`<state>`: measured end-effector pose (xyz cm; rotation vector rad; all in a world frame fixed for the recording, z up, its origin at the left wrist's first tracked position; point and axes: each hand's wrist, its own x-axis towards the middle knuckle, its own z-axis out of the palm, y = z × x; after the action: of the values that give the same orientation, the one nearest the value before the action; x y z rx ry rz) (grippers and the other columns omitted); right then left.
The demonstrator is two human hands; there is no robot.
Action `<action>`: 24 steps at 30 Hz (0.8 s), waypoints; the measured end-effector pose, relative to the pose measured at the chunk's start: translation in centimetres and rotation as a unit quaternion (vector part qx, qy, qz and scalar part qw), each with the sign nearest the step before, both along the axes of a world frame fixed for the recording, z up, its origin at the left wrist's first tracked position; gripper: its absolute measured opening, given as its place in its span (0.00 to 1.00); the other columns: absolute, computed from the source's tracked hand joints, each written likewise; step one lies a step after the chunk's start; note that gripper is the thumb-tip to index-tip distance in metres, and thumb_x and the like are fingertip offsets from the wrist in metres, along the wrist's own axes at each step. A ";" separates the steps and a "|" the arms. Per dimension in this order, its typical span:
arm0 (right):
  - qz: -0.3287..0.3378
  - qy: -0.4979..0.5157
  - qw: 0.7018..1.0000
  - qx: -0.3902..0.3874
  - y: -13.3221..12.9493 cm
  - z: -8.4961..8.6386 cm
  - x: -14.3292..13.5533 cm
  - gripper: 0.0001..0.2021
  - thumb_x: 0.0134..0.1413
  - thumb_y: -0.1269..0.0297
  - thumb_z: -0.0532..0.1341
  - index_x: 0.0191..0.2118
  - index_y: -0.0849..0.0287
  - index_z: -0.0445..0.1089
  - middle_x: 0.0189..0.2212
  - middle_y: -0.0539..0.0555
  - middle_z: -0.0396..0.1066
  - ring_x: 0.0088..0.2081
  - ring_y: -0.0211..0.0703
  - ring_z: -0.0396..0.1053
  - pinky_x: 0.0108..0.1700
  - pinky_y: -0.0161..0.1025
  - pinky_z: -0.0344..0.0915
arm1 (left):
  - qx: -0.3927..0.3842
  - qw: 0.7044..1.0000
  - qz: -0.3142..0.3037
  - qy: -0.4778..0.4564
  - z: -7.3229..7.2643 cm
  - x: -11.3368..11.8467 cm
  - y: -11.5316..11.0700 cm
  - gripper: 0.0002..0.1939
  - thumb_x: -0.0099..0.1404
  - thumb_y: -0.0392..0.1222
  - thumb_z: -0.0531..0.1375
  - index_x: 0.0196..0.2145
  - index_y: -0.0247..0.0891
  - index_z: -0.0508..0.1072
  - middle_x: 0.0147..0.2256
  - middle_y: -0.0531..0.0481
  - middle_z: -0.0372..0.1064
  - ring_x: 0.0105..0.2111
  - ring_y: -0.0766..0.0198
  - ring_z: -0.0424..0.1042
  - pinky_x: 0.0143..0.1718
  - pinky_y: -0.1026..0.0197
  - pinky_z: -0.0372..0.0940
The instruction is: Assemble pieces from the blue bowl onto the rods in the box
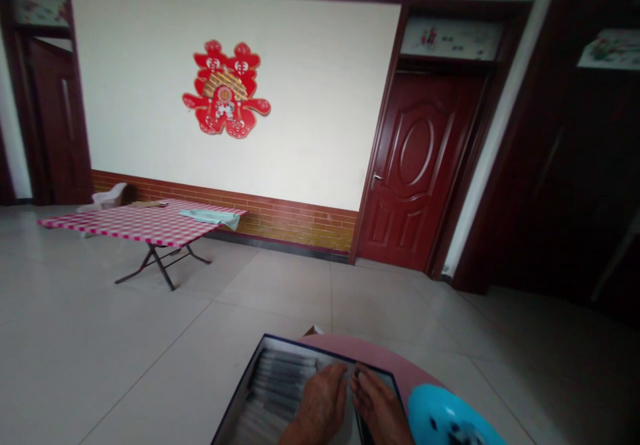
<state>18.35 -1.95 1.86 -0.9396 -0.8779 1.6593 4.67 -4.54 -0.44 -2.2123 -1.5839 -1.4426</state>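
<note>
A shallow box [239,388] with a dark blue rim stands at the bottom centre, with several dark pen-like items [283,375] in clear wrapping lying in its left part. Over the middle of the box is my left hand [323,402], its fingers pinched on something too small to make out. My right hand [377,402] is close beside it, fingers closed around a small dark item whose shape is mostly hidden. The fingertips of both hands nearly meet. Right of the box sits a bright blue bowl [445,412] holding small dark pieces.
The box and bowl rest on a pink round table [360,349]. Farther off at the left stands a folding table [135,224] with a red checked cover and a pale green cloth [213,216]. A light chair [109,196] is behind it. A red door [417,165] is at the right.
</note>
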 end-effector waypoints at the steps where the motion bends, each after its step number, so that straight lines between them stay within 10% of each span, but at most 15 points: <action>1: 0.005 0.007 1.000 -0.001 0.0 0.0 0.0 0.21 0.32 0.55 0.72 0.36 0.56 0.75 0.37 0.53 0.78 0.40 0.48 0.75 0.38 0.38 0.70 | -0.002 1.000 -0.005 0.001 0.1 0.0 -0.1 0.14 0.66 0.35 0.48 0.46 0.39 0.67 0.37 0.44 0.74 0.36 0.58 0.75 0.38 0.58 0.70; 24: -0.006 -0.075 0.997 0.035 -0.4 0.6 -0.7 0.22 0.30 0.50 0.70 0.34 0.58 0.73 0.31 0.52 0.75 0.35 0.45 0.72 0.35 0.37 0.67 | 0.006 1.000 -0.002 0.029 0.5 -0.1 -0.4 0.14 0.65 0.34 0.47 0.44 0.38 0.68 0.35 0.45 0.75 0.34 0.60 0.75 0.36 0.62 0.69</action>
<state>17.63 -2.31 2.48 -1.0281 -1.0231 1.5529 4.55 -4.91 0.03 -2.2319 -1.5502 -1.3720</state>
